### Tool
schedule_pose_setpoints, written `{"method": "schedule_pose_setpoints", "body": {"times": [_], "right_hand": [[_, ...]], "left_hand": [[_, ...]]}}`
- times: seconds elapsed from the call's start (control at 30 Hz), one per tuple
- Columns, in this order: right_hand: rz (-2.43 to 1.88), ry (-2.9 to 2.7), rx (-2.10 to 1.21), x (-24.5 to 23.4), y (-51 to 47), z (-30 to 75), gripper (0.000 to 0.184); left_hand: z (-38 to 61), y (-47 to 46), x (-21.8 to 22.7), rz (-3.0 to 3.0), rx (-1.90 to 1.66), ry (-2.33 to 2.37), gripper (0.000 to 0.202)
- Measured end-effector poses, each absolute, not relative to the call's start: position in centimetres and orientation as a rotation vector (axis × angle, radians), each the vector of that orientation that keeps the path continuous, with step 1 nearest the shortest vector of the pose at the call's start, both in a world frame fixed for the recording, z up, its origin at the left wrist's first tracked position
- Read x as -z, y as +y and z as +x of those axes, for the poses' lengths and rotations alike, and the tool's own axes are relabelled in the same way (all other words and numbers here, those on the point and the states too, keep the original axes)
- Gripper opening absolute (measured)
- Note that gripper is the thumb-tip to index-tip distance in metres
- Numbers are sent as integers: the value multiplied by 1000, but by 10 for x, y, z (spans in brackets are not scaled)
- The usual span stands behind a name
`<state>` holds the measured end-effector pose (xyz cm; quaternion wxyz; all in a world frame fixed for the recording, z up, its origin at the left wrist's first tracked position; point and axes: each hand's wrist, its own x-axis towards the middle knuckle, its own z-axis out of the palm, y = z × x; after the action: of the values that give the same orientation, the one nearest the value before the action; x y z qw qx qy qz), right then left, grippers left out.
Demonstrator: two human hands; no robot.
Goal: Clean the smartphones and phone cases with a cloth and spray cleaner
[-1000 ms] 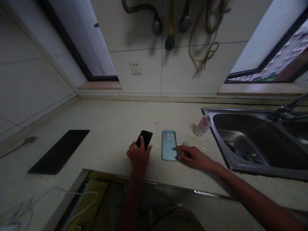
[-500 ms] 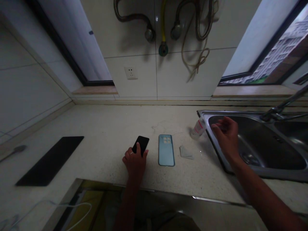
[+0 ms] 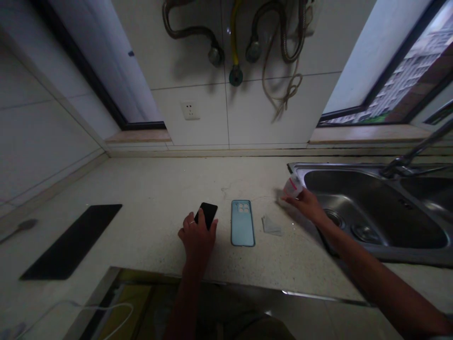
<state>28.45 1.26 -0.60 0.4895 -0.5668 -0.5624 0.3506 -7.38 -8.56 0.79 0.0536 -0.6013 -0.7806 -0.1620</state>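
My left hand is closed around the lower part of a black smartphone, with the thumb at one side and a finger over its face. A light blue phone case lies to the right of that hand, its camera cutouts toward the wall. Further right, at the sink's edge, my right hand has its fingers closed about a small clear plastic bottle with pink markings. The fingers hide the bottle's lower part. A small folded grey cloth rests between the case and my right hand.
A steel double sink with a faucet occupies the right side. At left lie a black mat and a spoon-like utensil. A white cable hangs near the front edge. Hoses and a power socket are on the wall.
My right hand has moved left from over the sink and closed on the bottle. My left hand still holds the smartphone. The view has shifted slightly.
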Motion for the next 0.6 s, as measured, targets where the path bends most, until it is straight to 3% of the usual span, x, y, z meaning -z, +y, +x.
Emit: {"method": "schedule_pose_setpoints", "body": {"times": [0.17,0.3,0.47,0.6], "right_hand": [[-1209,-1025,-1151,-21,-9,263,48],[-915,-822,-1464,-34,-25,226,47],[-759,-719,-1608,-31,-31,185,43],[-653,-649,-1627,-21,-30,174,45]], "left_hand": [[-47,-74,-28,-2273,1311,-2171,54],[-6,-62,-32,-2444,2095,-2332,67],[25,-45,-23,-2489,2546,-2566,77],[25,-37,-16,-2096,2906,-2315,77]]}}
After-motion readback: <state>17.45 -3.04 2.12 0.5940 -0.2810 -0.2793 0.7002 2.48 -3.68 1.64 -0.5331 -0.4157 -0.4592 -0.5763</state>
